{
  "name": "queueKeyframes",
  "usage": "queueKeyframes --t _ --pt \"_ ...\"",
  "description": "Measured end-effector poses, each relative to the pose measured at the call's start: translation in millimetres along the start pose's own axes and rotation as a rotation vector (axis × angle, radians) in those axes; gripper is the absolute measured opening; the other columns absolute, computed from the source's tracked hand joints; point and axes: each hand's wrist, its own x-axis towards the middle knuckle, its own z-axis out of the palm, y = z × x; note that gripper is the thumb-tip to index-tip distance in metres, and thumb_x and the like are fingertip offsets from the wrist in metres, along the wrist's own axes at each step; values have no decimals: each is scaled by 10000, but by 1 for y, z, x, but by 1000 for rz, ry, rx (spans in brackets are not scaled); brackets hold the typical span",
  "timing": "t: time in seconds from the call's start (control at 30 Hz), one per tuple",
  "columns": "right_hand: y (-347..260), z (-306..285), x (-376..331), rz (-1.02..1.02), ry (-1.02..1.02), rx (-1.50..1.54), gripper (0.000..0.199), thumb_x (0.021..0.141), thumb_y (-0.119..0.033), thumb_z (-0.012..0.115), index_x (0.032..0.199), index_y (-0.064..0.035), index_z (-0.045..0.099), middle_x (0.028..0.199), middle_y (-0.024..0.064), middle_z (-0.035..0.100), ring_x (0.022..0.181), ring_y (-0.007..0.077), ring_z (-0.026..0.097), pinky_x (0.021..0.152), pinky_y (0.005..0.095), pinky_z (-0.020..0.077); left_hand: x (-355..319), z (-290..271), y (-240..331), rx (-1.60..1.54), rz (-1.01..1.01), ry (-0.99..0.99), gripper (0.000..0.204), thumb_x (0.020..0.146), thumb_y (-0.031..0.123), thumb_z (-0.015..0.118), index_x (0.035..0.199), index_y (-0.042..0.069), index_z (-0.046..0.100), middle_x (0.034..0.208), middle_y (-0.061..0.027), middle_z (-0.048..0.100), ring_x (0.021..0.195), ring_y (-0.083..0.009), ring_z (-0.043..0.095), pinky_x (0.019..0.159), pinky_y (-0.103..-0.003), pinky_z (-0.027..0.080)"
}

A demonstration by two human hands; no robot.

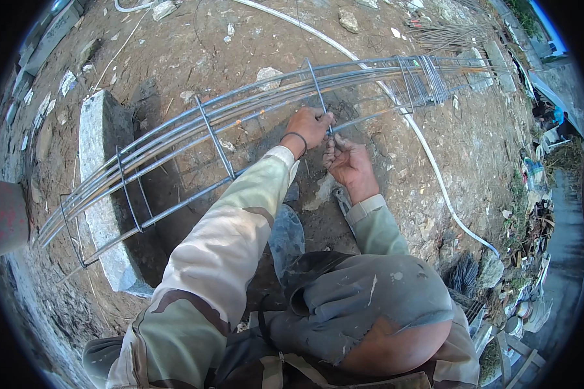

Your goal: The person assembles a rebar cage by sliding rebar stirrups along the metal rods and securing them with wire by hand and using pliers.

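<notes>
A long rebar cage [272, 91] of thin steel rods and square stirrups stretches across in front of me. My left hand [307, 129], with a dark band on its wrist, reaches over the near rod. Its fingers are pinched at the lower end of a stirrup [316, 84], where it meets that rod. Just below the same joint, my right hand [352, 167] is turned palm up with its fingers curled closed. What either set of fingertips holds is too small to make out. Partly under my right wrist lies a grey metal tool [342, 202], its kind unclear.
A concrete block [100, 162] props the cage's left end. Several stirrups [429, 78] are bunched toward its right end. A white hose [428, 152] curves beneath the cage over stony dirt. My bent knee [383, 311] is close below my right arm. Loose rods [448, 35] lie far right.
</notes>
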Motion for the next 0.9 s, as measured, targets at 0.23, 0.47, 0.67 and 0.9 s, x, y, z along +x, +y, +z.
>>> queueKeyframes --t 0.23,0.47,0.67,0.9 --pt "48 -116 -74 -529 394 -1899 436 834 -164 748 1179 73 625 1107 231 647 1060 379 606 872 451 505 -4 -8 8 -223 -173 -108 282 1030 302 623 1028 35 712 748 -59 708 513 -119 610 507 -292 491" --pt "67 -200 -96 -377 468 -2263 385 814 -145 696 1155 19 624 1265 279 575 1239 469 506 1002 520 453 6 -6 -2 -364 -186 -122 269 970 307 697 1000 46 753 762 -70 710 587 -146 667 508 -315 500" --pt "49 -196 -96 -526 2 -2157 211 847 -186 707 990 -31 691 880 179 694 814 415 655 741 478 531 5 -4 -4 -100 -59 115 259 903 285 769 866 28 775 787 -133 733 760 -261 705 746 -399 537" --pt "15 -151 -111 -290 -16 -1340 224 985 -220 696 872 -28 673 760 1 659 731 84 587 653 313 472 1 -3 3 55 -45 141 277 915 341 746 872 71 790 794 -149 738 792 -309 706 788 -411 534"
